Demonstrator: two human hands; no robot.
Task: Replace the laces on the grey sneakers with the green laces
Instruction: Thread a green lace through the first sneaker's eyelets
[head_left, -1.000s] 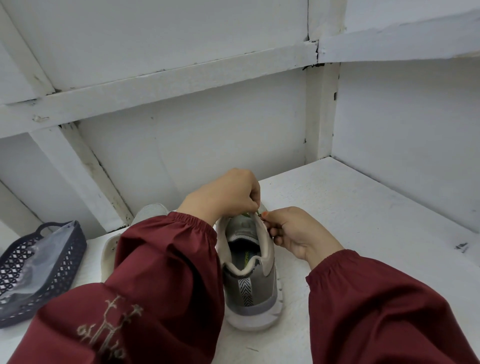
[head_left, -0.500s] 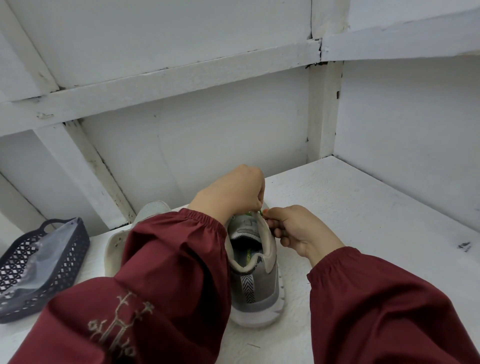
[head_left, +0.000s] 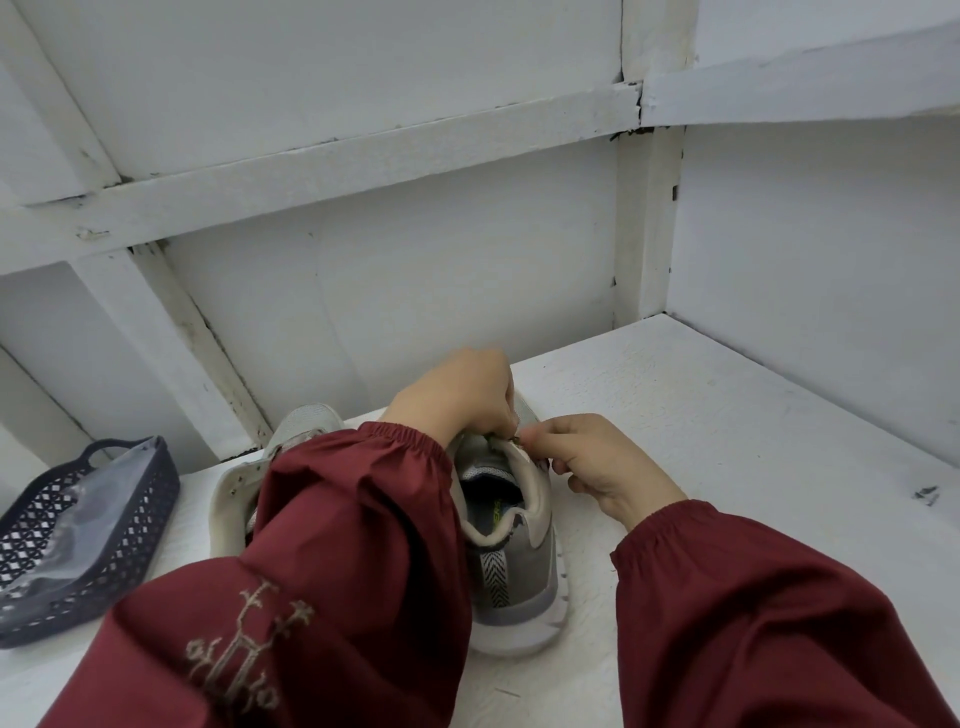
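A grey sneaker (head_left: 519, 566) stands on the white surface with its heel toward me. My left hand (head_left: 462, 400) reaches over its tongue with curled fingers and pinches a green lace (head_left: 503, 440) at the top eyelets. My right hand (head_left: 597, 467) sits at the shoe's right collar and pinches the same lace end from the other side. Only a small bit of the lace shows between the fingertips. A second grey sneaker (head_left: 234, 493) stands to the left, mostly hidden behind my left sleeve.
A dark perforated plastic basket (head_left: 124, 551) holding a clear plastic bag sits at the left. White walls with wooden beams close in behind and to the right. The white surface (head_left: 727, 441) stretches out to the right of the shoe.
Both hands stay at the top of the sneaker; the fingertips have drawn slightly closer together over the lace. The view has shifted a little.
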